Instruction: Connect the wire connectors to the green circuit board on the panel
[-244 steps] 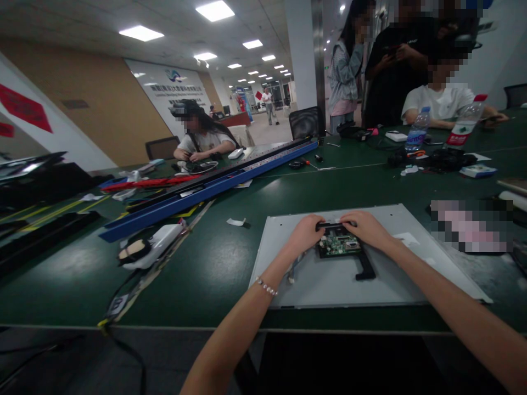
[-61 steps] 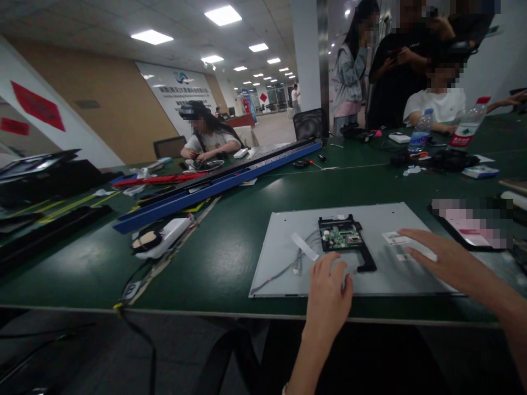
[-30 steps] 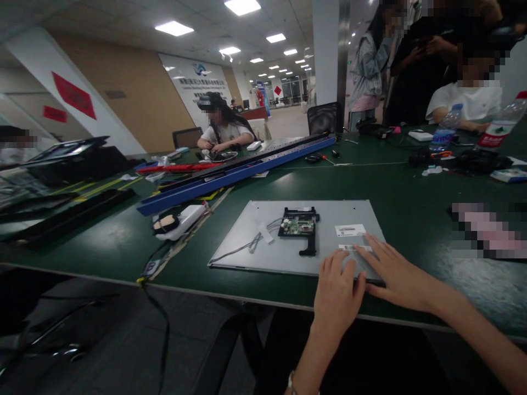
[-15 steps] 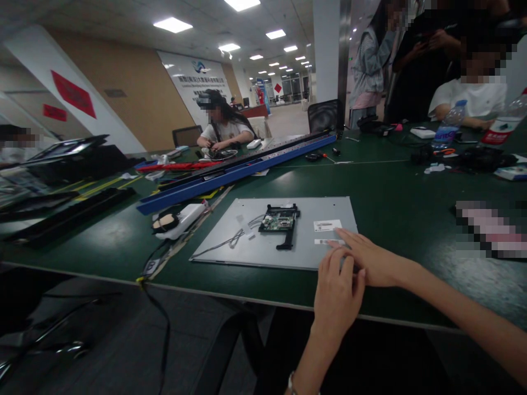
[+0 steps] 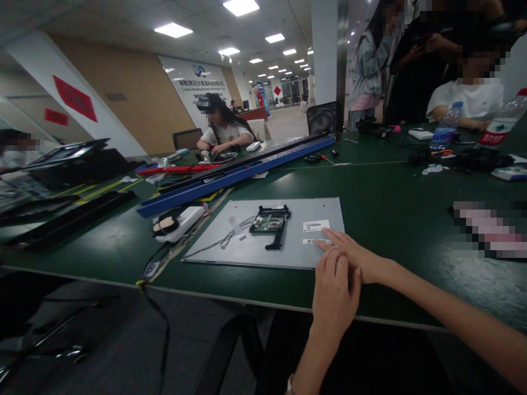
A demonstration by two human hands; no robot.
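A flat grey metal panel (image 5: pixel 214 241) lies on the green table. On it sit a green circuit board (image 5: pixel 269 220) with a black bracket (image 5: pixel 275 240), grey cables (image 5: pixel 226 241) with clear tape, and two white labels (image 5: pixel 316 226). My right hand (image 5: pixel 358 257) rests at the panel's right side, fingers stretched over the labels' edges, holding nothing. Close against it, my left hand (image 5: pixel 335 288) is at the near right corner. Its fingers are bent and pressed together with the tips hidden, so what they grip, if anything, does not show.
Long blue and black rails (image 5: pixel 239 178) lie diagonally behind the panel. A white device (image 5: pixel 181 224) sits left of it, its cord hanging over the table edge. Bottles (image 5: pixel 447 126) stand at right, beyond a blurred pink item (image 5: pixel 486 227). A seated person (image 5: pixel 224 131) works across the table.
The panel has slid a little to the left with the board on it. The cables and clear tape lie slightly differently. Both hands have shifted slightly left, keeping nearly the same pose.
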